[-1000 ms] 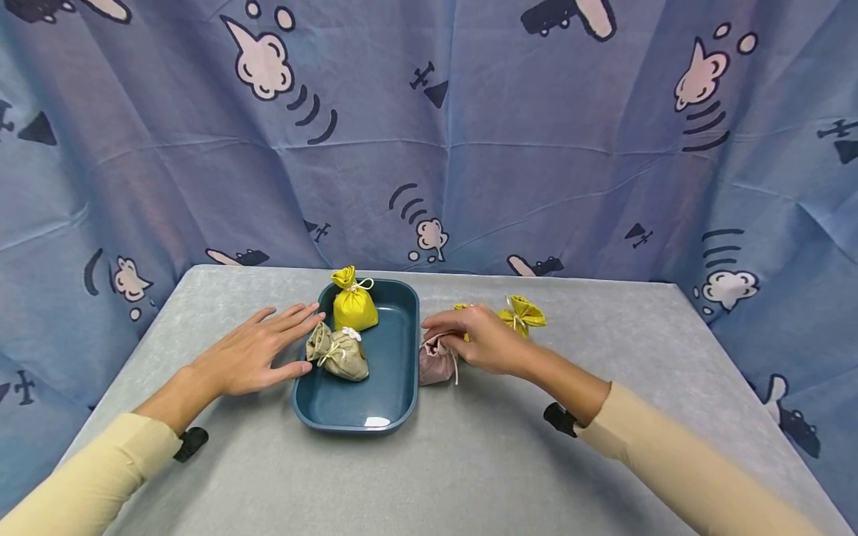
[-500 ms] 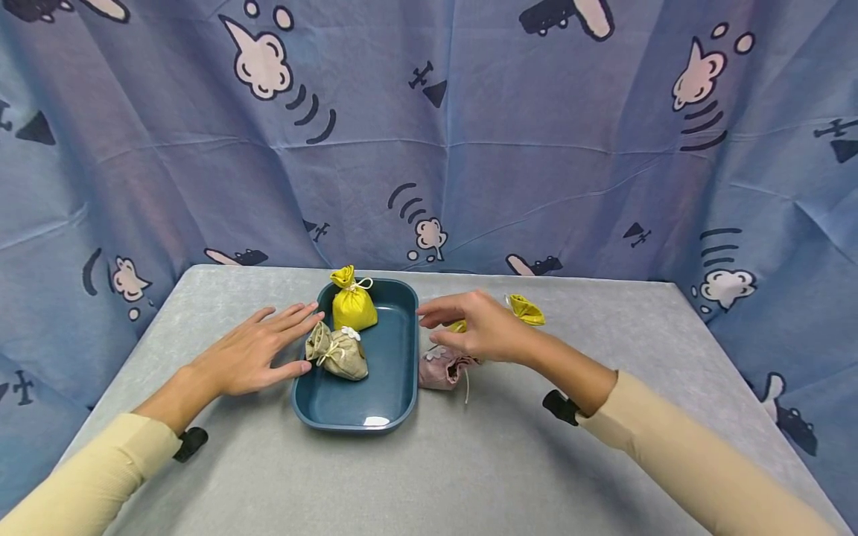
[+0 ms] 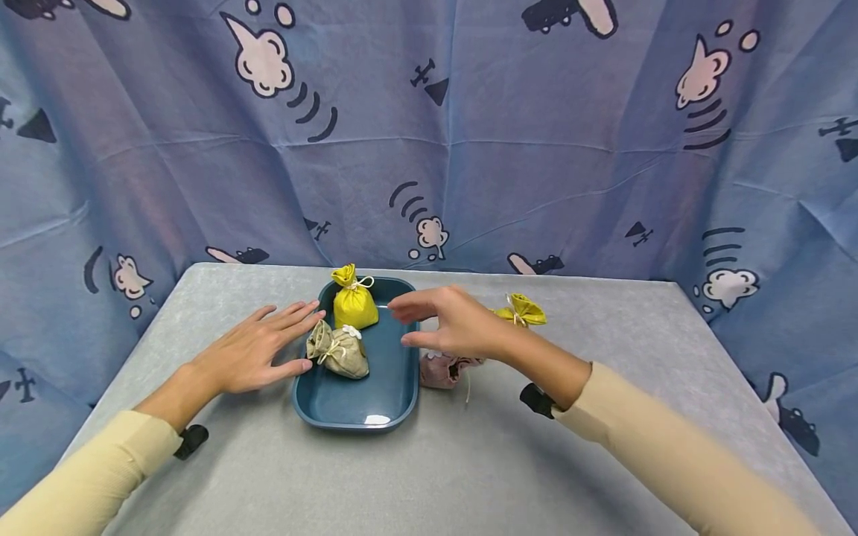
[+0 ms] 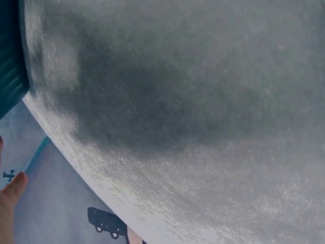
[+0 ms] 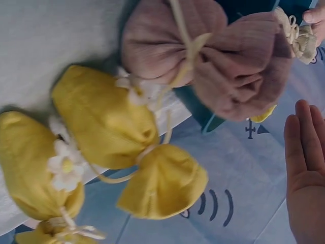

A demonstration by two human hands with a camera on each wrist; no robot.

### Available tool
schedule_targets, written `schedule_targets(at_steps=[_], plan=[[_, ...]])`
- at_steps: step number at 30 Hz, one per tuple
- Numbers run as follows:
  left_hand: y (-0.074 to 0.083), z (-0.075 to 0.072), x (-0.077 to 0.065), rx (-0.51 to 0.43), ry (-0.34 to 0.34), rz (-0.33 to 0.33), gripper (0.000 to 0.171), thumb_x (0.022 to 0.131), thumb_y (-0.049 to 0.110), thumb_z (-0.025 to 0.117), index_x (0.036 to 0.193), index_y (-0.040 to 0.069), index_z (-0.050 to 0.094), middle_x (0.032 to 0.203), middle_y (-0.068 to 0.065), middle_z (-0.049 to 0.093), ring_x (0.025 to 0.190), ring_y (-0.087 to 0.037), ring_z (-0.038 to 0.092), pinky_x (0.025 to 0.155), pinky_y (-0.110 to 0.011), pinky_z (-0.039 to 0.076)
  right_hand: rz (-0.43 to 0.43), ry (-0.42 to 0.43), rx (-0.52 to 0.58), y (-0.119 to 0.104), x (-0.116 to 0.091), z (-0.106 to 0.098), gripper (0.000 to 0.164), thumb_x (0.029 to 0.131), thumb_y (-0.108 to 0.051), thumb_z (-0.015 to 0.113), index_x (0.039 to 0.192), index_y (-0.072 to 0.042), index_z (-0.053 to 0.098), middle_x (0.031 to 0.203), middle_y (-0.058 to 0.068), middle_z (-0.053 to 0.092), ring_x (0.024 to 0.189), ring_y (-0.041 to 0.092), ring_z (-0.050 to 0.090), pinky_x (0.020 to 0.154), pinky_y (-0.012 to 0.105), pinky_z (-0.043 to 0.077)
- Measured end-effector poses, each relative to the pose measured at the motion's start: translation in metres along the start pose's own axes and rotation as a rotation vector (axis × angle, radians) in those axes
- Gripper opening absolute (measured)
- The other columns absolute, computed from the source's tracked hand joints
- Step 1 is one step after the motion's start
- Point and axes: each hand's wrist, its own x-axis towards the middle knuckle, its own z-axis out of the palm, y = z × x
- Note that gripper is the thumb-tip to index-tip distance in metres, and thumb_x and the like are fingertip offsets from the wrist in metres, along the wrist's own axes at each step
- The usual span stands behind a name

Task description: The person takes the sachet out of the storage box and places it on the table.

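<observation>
My left hand [image 3: 251, 350] lies with spread, straight fingers at the left rim of a dark teal tray [image 3: 392, 380]. Its fingertips are right beside a beige drawstring pouch [image 3: 347, 357] lying in the tray. Behind that, a yellow pouch [image 3: 355, 307] stands upright. My right hand [image 3: 459, 321] hovers over the tray's right rim, fingers extended, thumb apart, nothing held. Partly hidden below it, a pink drawstring pouch [image 3: 439, 371] lies against the tray's outer right side. The right wrist view shows two more yellow pouches, one nearer the pink one [image 5: 109, 119] and another farther left [image 5: 38, 168].
A grey cloth-covered table [image 3: 469, 461] carries everything. Behind it hangs a blue patterned curtain [image 3: 536, 186]. In the left wrist view, the tray's ribbed outer wall [image 4: 10, 61] shows at the upper left.
My right hand has let go of the pink pouch, which has tipped over beside the tray. The hand has then risen and moved left over the rim. My left hand stays put.
</observation>
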Motion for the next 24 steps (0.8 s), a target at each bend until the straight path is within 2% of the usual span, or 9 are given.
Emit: schedule_targets(at_steps=[4,9,15,24], plan=[[0.000,0.001,0.000,-0.003,-0.006,-0.004,0.075,0.098,0.056,0.052,0.158,0.015,0.032,0.162,-0.009,0.030,0.147,-0.029,0.030,0.113,-0.063,0.024,-0.012,-0.010,-0.005,-0.005,0.009,0.004,0.052,0.087,-0.014,0.079,0.135,-0.004,0.060,0.127,0.008,0.068,0.115,0.017,0.065,0.098,0.030,0.051],[0.000,0.000,0.001,-0.009,-0.013,-0.007,0.075,0.098,0.056,0.052,0.158,0.015,0.032,0.162,-0.009,0.029,0.147,-0.029,0.029,0.112,-0.064,0.024,0.012,-0.064,-0.019,-0.011,0.023,0.009,0.059,0.086,-0.015,0.080,0.138,-0.004,0.057,0.133,0.009,0.064,0.119,0.019,0.063,0.099,0.027,0.050],[0.000,-0.001,0.002,-0.009,-0.017,-0.011,0.076,0.098,0.057,0.052,0.158,0.016,0.031,0.162,-0.010,0.030,0.147,-0.029,0.029,0.113,-0.063,0.023,0.006,-0.098,-0.007,-0.016,0.040,0.014,0.059,0.085,-0.014,0.081,0.138,-0.003,0.057,0.135,0.011,0.062,0.119,0.019,0.063,0.098,0.026,0.050],[0.001,-0.002,0.001,-0.018,-0.026,-0.015,0.076,0.098,0.057,0.052,0.158,0.016,0.031,0.162,-0.009,0.029,0.148,-0.029,0.028,0.113,-0.064,0.023,-0.002,-0.190,-0.016,-0.022,0.058,0.025,0.063,0.085,-0.013,0.081,0.141,-0.003,0.055,0.138,0.011,0.060,0.120,0.022,0.063,0.099,0.033,0.051]])
